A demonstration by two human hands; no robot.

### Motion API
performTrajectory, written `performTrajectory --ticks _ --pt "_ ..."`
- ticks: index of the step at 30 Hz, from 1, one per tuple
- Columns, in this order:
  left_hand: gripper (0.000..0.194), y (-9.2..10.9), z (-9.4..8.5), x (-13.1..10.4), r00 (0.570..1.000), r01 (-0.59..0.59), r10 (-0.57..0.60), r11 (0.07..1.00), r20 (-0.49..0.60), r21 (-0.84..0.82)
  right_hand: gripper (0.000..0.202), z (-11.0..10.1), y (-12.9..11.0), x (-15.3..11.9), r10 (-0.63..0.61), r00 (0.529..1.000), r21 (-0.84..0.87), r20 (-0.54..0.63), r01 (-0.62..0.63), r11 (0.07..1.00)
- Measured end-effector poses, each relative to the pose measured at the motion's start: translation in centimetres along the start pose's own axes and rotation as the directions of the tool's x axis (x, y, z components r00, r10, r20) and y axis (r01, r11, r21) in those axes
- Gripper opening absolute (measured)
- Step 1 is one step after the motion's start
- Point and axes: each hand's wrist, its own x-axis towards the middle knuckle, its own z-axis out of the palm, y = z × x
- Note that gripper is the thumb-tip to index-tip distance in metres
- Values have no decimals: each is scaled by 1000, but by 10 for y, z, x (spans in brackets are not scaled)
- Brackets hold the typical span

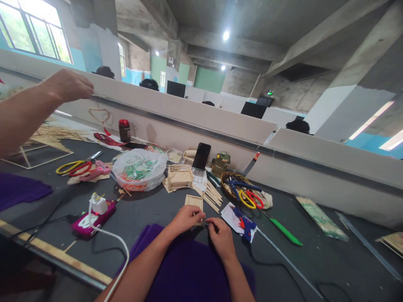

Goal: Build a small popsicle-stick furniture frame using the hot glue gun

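Note:
My left hand [187, 219] is closed at the near edge of a small panel of thin wooden sticks [194, 202], its thumb and fingers pinched together there. Just to its right, my right hand [221, 238] has its thumb and index finger pinched close to the same edge. Whatever lies between those fingertips is too small to make out. A box-like stick model [179, 177] stands behind the panel, with loose wooden sticks [212, 195] beside it. Right of my hands, a blue glue gun [247, 224] rests on white paper.
Another person's hand [67, 86] is raised at the left. On the dark table are a plastic bag [140, 170], a purple power strip [94, 220] with a white cable, scissors [78, 165], a basket of tools [233, 186], an upright phone [201, 156] and a green-handled tool [285, 230].

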Motion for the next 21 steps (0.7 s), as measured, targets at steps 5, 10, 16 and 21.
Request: performTrajectory --ticks 5,10,16,21 --pt "40 2 -1 0 1000 -1 1 1000 -4 23 25 0 -1 -1 12 1000 8 1 -12 1000" --pt "42 2 -1 0 1000 8 -7 999 -12 33 25 0 -1 -1 5 1000 7 -3 -5 1000" --pt "40 1 -1 0 1000 -5 5 1000 9 6 25 0 -1 0 13 1000 16 9 -13 1000" --pt "40 0 0 1 1000 5 -5 1000 7 13 26 0 -2 0 4 1000 9 -1 -4 1000"
